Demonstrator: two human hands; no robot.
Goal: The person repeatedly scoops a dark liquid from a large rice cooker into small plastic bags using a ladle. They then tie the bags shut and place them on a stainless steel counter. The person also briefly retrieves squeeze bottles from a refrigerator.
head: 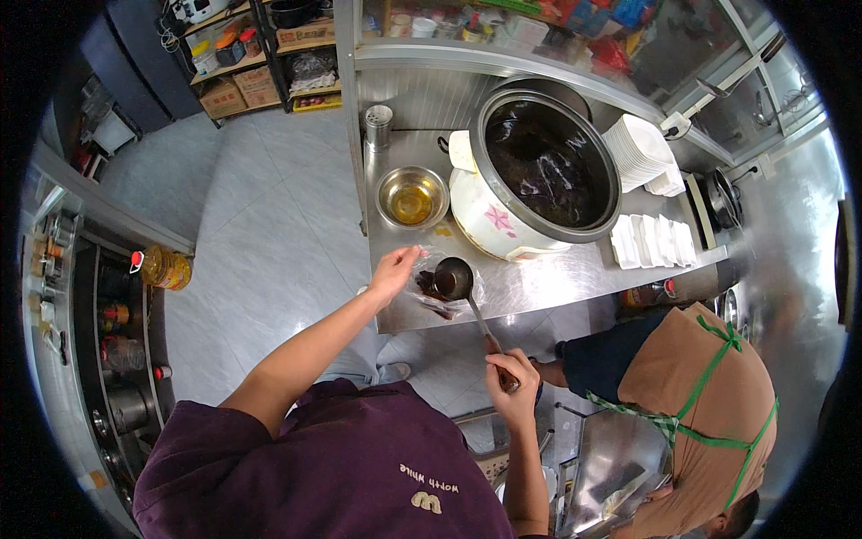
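My left hand [394,273] pinches the rim of a clear plastic bag [476,296] at the front of the steel table. Dark brown food pieces [425,281] lie inside the bag. In my right hand [515,387] is the wooden handle of a metal ladle [454,277]. Its bowl, with dark liquid in it, is over the bag's opening. Behind the bag stands a large white cooker pot [485,209], filled with dark, glossy liquid [539,162]. A steel bowl [387,202] with some yellow liquid is left of the pot.
The steel table [572,279] holds a perforated metal canister [378,128], stacked white trays [636,151] and white foam boxes [650,242]. A co-worker in a brown apron [704,377] bends at my right. An oil jug [165,268] and shelves [232,67] stand to the left.
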